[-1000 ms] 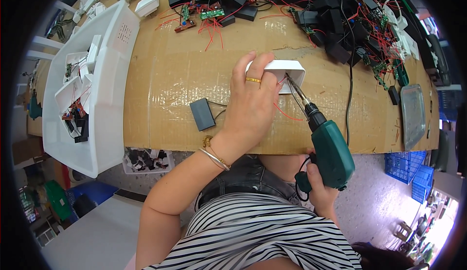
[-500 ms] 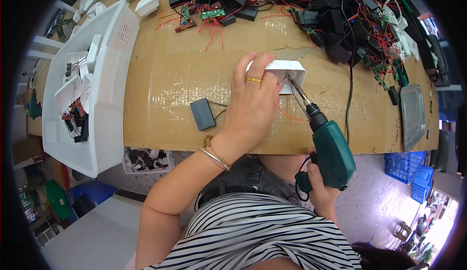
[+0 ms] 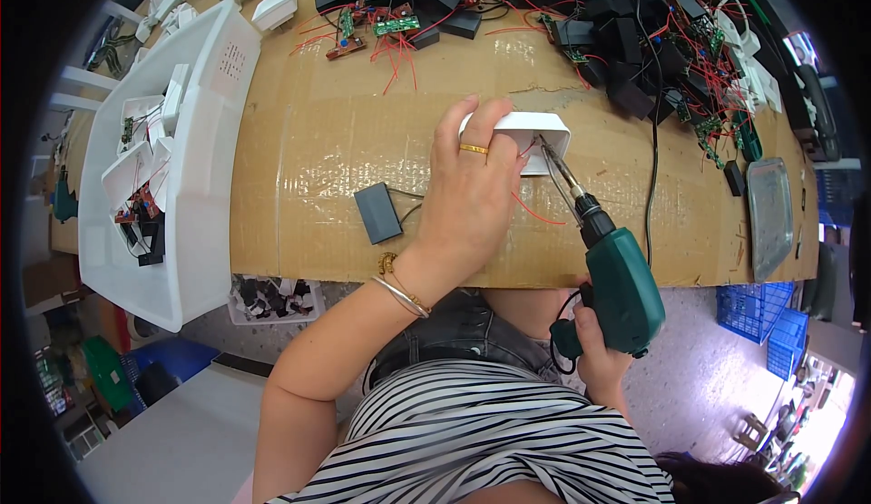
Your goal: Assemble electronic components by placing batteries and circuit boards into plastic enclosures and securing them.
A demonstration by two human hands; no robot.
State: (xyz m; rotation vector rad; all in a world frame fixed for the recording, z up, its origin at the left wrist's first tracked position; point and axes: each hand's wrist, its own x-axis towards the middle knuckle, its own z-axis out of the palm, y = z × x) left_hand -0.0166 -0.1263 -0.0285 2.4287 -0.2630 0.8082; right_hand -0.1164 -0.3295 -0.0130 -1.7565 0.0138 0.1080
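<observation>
My left hand (image 3: 470,186) is closed around a white plastic housing (image 3: 544,122), whose open side faces right and toward me. In my right hand (image 3: 599,359) is a green soldering gun (image 3: 626,286), gripped by its handle near the table's front edge. Its metal tip reaches into the housing; the exact contact point is too small to tell. A red wire (image 3: 539,211) trails out from beside my left fingers. Left of that hand, a black rectangular box (image 3: 377,214) lies on the cardboard, with dark leads running under the hand.
A large white bin (image 3: 213,186) holding white housings and circuit boards stands at the left. Black boxes (image 3: 590,32) and boards with red wires are heaped along the far side. A black cable (image 3: 653,141) crosses the cardboard (image 3: 318,141). At right lies a metal tray (image 3: 769,218).
The soldering gun has shifted very slightly toward me and to the right, its tip still inside the housing. My left hand and the housing stay in place.
</observation>
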